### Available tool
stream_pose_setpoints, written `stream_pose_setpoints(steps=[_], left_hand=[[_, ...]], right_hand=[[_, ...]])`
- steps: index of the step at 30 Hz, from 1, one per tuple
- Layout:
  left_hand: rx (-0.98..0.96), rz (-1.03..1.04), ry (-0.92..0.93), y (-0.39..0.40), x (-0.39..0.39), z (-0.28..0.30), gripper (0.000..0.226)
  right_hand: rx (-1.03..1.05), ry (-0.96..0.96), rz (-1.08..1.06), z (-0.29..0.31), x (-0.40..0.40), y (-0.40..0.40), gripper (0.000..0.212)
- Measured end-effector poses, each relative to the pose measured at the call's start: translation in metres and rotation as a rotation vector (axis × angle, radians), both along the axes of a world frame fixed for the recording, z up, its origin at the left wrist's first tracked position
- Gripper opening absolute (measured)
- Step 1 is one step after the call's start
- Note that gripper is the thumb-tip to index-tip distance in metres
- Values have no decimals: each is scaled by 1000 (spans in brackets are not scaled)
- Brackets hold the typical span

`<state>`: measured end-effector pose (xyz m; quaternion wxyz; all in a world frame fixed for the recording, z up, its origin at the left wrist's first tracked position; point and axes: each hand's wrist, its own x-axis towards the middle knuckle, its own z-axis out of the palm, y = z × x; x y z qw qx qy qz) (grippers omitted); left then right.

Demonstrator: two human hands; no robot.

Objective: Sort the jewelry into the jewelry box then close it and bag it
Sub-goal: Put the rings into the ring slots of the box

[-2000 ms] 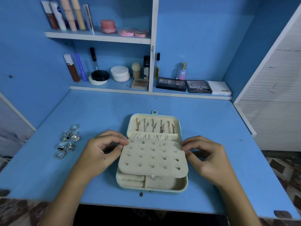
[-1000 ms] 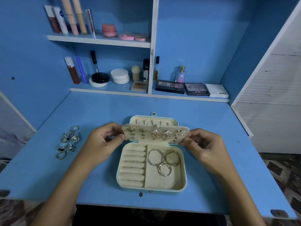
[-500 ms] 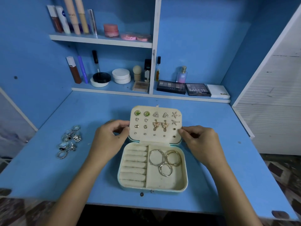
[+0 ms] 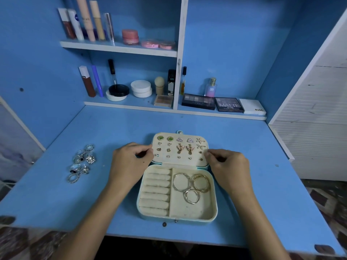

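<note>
A pale blue jewelry box [image 4: 139, 203] lies open on the blue desk [image 4: 56, 199] in front of me. Its cream earring panel [image 4: 185, 162], studded with several earrings, is folded back against the lid. My left hand [image 4: 129, 164] pinches the panel's left edge and my right hand [image 4: 229, 169] pinches its right edge. In the base, three gold hoops [image 4: 191, 182] lie in the right compartment, and the cream ring rolls [image 4: 155, 192] on the left hold nothing. Several silver rings [image 4: 82, 162] lie loose on the desk left of my left hand.
Shelves at the back carry cosmetics: tubes [image 4: 84, 21], pink jars [image 4: 130, 36], eyeshadow palettes [image 4: 199, 102] and a perfume bottle [image 4: 211, 88]. A white slatted panel [image 4: 315, 128] borders the desk on the right. The desk's front edge runs just below the box.
Both hands swung the earring panel up from over the base and back onto the lid, uncovering the ring rolls and gold hoops and hiding the necklaces in the lid.
</note>
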<state>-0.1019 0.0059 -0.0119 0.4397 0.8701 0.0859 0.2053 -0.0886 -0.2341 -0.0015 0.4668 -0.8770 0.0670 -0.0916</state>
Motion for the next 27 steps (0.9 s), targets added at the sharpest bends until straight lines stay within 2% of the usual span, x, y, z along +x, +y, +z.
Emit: stream_pose_setpoints(steps=[6, 13, 21, 24, 27], left_hand=[[29, -15, 18, 3, 0, 1, 12], [39, -63, 5, 14, -6, 11, 13], [174, -27, -151, 52, -20, 38, 10], [228, 23, -143, 75, -25, 42, 10], [197, 104, -105, 95, -33, 41, 15]], right_hand=[[-30, -14, 17, 3, 2, -2, 9], [-129, -121, 57, 13, 10, 14, 8], [-153, -261, 283, 34, 15, 62, 10], [-151, -292, 366, 39, 19, 87, 10], [-157, -315, 463, 41, 22, 115, 11]])
